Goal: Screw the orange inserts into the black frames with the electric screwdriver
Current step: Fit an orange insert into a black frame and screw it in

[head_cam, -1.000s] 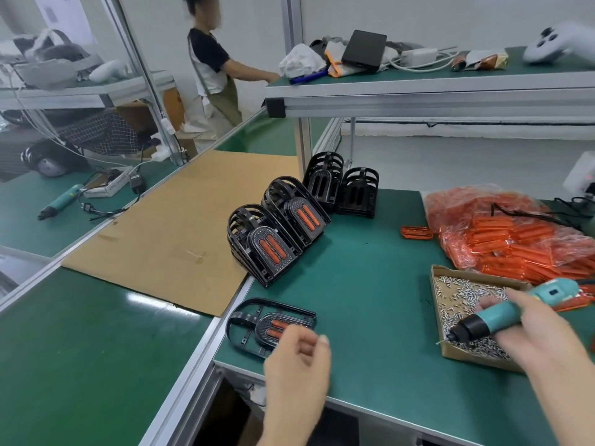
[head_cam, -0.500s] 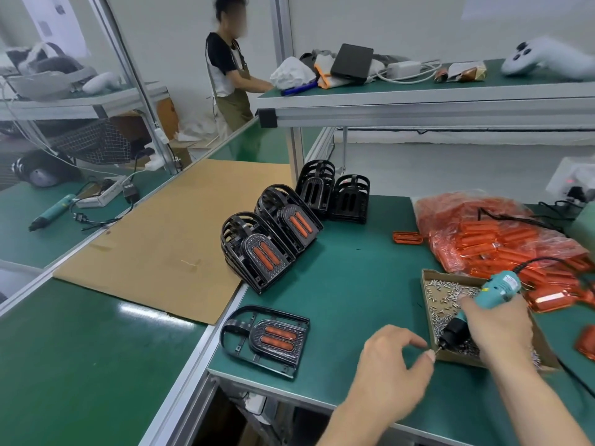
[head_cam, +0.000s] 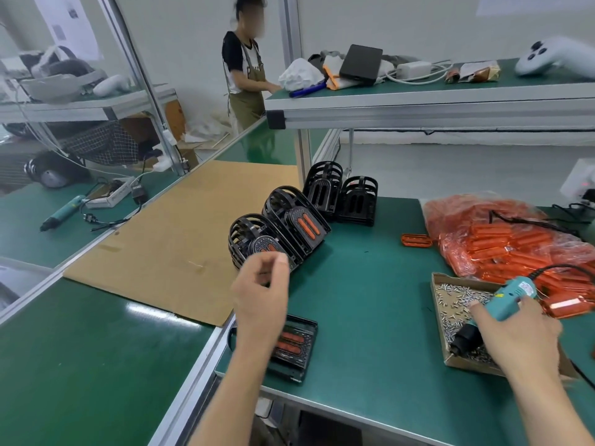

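Over green bench (head_cam: 370, 284), left hand (head_cam: 260, 288) hovers loosely curled; right hand (head_cam: 521, 336) grips screwdriver (head_cam: 502, 304).

Matt green mat (head_cam: 370, 284) tops the bench, brown cardboard sheet (head_cam: 180, 239) looks rough, black frames (head_cam: 296, 226) are glossy plastic, orange inserts sit in crinkly clear bag (head_cam: 502, 233).
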A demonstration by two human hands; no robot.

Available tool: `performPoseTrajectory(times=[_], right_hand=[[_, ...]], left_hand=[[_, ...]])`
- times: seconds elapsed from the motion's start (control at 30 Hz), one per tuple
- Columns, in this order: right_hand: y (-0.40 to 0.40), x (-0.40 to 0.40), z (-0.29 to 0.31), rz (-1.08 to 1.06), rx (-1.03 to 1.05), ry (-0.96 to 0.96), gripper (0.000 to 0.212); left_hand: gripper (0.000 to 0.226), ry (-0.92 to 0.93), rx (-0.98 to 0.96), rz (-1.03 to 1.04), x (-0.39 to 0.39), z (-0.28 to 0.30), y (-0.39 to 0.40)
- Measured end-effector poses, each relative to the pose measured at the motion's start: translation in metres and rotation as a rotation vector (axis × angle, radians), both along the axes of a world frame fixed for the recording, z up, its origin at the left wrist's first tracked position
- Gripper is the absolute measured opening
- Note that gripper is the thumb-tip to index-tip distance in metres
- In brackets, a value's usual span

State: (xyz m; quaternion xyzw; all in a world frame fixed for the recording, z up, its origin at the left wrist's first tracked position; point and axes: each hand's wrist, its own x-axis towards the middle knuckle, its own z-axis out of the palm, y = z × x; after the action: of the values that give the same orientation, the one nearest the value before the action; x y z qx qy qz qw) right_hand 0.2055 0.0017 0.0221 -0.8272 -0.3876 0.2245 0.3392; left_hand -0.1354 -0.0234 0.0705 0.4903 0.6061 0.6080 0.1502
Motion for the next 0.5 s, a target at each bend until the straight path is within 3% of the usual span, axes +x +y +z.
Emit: performPoseTrajectory(times=[0.13,0.2,0.27,0.3,0.37,0.43,0.5], right_hand=[[-0.004,-0.008,0.002,-0.024,0.091,-0.136,0.087],[-0.002,-0.025,0.009,0.003,0.276,-0.207,0.070],[0.002,-0.053,0.016,0.104,0.482,-0.158,0.057],[0.006,-0.072,0.019,0.185,0.541,-0.030,0.048],[0.014,-0.117,0.027,0.325,0.469,0.387,0.036],[0.025,-0.165,0.029,0.424,0.278,0.778,0.044],[0.040,-0.206,0.024,0.469,0.143,1.025,0.062]], left_hand=[[0.017,0.011,0.007,0.136,-0.044,0.011,0.023],[0.024,0.037,0.008,0.195,-0.067,0.021,0.043],[0.034,0.056,0.001,0.240,-0.093,0.033,0.068],[0.040,0.044,-0.019,0.232,-0.107,0.039,0.082],[0.052,-0.032,-0.139,0.164,-0.132,0.047,0.110],[0.064,-0.068,-0.331,0.017,-0.152,0.047,0.134],[0.082,-0.068,-0.518,-0.191,-0.163,0.041,0.152]])
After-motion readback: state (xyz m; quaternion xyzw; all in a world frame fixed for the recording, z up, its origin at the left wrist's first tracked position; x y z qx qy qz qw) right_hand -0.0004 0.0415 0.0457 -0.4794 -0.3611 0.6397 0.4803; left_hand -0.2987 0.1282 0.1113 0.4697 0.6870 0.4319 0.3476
